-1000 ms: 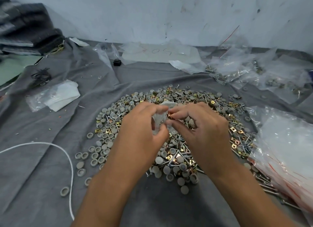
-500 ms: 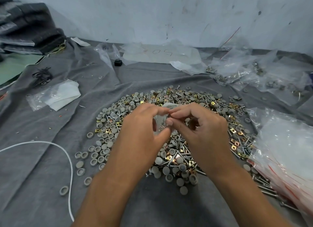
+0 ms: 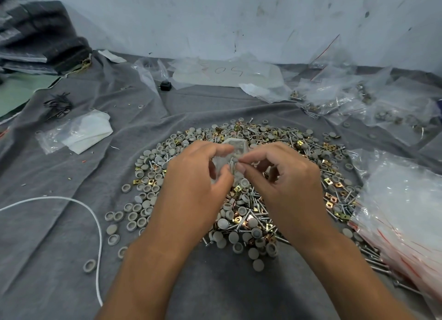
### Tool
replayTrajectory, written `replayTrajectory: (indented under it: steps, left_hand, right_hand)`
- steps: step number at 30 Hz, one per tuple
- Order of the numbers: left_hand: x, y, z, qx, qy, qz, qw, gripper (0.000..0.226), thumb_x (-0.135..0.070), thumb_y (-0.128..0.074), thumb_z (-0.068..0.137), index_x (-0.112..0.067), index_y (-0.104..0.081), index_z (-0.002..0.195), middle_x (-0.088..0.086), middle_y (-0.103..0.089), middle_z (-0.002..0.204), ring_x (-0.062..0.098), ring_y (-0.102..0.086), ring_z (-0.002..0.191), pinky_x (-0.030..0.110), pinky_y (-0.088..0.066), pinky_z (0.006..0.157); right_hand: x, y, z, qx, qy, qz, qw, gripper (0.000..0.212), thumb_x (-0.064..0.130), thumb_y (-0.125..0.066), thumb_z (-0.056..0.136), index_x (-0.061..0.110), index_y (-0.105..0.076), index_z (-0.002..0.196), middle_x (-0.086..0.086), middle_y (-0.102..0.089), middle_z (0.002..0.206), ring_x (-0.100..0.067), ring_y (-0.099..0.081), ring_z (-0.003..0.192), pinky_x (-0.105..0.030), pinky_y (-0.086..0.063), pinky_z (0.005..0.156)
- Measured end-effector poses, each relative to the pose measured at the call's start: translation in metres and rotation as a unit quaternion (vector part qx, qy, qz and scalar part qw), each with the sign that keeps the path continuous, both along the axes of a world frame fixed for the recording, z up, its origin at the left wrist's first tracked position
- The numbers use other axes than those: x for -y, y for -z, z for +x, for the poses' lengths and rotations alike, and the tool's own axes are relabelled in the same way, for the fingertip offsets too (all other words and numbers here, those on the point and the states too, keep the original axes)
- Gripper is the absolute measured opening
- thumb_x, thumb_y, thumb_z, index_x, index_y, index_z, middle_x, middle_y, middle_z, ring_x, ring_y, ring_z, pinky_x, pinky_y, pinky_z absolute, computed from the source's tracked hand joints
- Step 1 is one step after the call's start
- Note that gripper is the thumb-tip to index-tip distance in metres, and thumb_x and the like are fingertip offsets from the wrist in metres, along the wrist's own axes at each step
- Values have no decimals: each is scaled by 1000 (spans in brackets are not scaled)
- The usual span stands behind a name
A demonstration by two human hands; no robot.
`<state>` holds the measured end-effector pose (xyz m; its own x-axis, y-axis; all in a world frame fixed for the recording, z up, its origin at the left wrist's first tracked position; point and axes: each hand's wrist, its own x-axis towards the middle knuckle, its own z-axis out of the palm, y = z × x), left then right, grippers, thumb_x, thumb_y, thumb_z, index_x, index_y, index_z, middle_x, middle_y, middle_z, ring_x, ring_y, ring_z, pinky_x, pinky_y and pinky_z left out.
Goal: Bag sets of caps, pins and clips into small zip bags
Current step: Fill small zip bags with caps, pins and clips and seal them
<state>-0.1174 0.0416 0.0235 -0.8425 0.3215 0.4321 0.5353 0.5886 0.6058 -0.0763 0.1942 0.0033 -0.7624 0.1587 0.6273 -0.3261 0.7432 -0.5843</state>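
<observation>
Zip bag [image 3: 233,150] between both hands (sheet [image 3: 227,74] marked "50")

A pale blue-grey wall [image 3: 239,18] runs along the far edge of the worktop, scuffed with dark marks and scratches. The worktop is covered by a grey cloth [image 3: 59,224] that lies in long creases and folds, thickest toward the far left corner. At that corner a bare green surface [image 3: 21,92] shows beyond the cloth's edge, and a stack of dark folded fabric [image 3: 40,32] sits against the wall, with shiny plastic wrapping over its lower layers. A white cord [image 3: 95,224] curves across the cloth near the left edge. The light is soft and even, with only faint shadows in the folds.
</observation>
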Motion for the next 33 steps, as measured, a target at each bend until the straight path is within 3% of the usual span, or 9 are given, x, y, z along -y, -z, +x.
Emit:
replayTrajectory:
  steps: [2,5,9,11,17,21,29,33]
  left_hand:
    - [0,0,0,2,-7,12,1000,28,-18,-69,91,-26,-69,118,-20,-61,101,-8,-55,88,-1,-37,74]
    - [0,0,0,5,-16,19,1000,31,-15,-66,92,-26,-68,120,-20,-60,103,-7,-55,87,0,-37,75]
    - [0,0,0,0,-29,24,999,32,-15,-64,92,-27,-67,122,-22,-60,102,-4,-56,90,0,-38,77]
    - [0,0,0,-2,-31,31,999,32,-14,-65,91,-28,-68,120,-23,-60,98,-3,-56,87,1,-38,76]
    - [3,-1,0,-4,-34,29,999,34,-13,-65,90,-28,-68,121,-21,-61,96,1,-56,87,2,-38,75]
    - [4,-1,-1,-7,-35,25,999,34,-14,-66,91,-28,-68,121,-22,-56,88,0,-55,83,4,-38,73]
    - [2,-2,0,-2,-34,19,999,32,-16,-65,92,-27,-68,122,-20,-60,99,-2,-56,85,2,-39,74]
    - [2,-2,1,5,-37,20,999,33,-17,-65,92,-28,-67,123,-22,-58,97,-2,-56,86,2,-39,76]
  right_hand:
    - [-2,2,2,54,-7,-2,998,7,28,-74,91,30,-68,88,20,-60,85,1,-59,79,-8,-44,68]
    - [-5,12,5,218,-22,9,976,16,31,-71,92,34,-60,81,17,-59,82,0,-59,80,-11,-46,66]
    - [3,21,9,356,-63,147,921,5,30,-67,92,29,-66,87,15,-61,92,-4,-60,85,-31,-55,78]
    - [8,21,10,371,-57,191,907,4,32,-63,94,29,-65,96,13,-57,102,-11,-57,98,-34,-53,84]
    - [8,22,11,391,-13,239,889,32,33,-65,92,28,-59,123,9,-51,121,-17,-47,119,-27,-42,85]
    - [4,21,11,397,-17,247,884,27,38,-56,100,36,-59,127,9,-48,123,-16,-44,124,-26,-37,82]
    - [6,26,11,364,-48,278,888,15,36,-58,94,29,-53,107,8,-43,109,-15,-41,109,-25,-33,77]
    - [-4,28,10,378,-74,204,900,11,31,-62,94,33,-53,99,14,-57,100,-11,-55,94,-33,-51,76]
